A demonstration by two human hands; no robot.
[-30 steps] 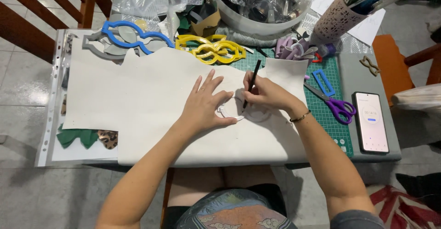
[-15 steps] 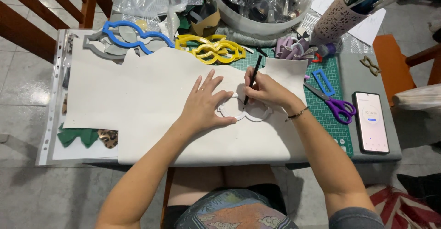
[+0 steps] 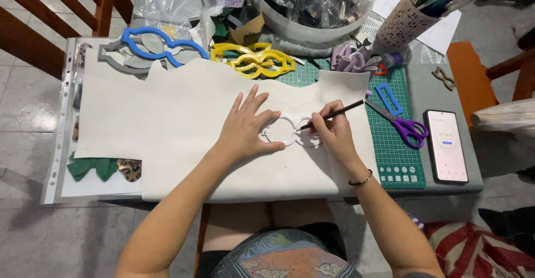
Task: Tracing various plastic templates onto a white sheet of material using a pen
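Centrally in the frame lies a large sheet of cream-white material, spread over the grey table and covering part of the green cutting mat. At the left edge, a clear plastic sleeve sticks out from under the sheet, with a green scrap and a leopard-print scrap on it. At the top centre stands a round grey tub full of dark pieces.

In the upper left lie a blue mask-shaped template and a grey one; a yellow template lies just right of them. On the right of the frame, a smartphone rests on the table, and purple-handled scissors lie on the mat.

The left hand is flat and spread, fingers pressing a white eyeglass-shaped template onto the sheet. The right hand is closed around a dark pencil, whose tip touches the template's edge.
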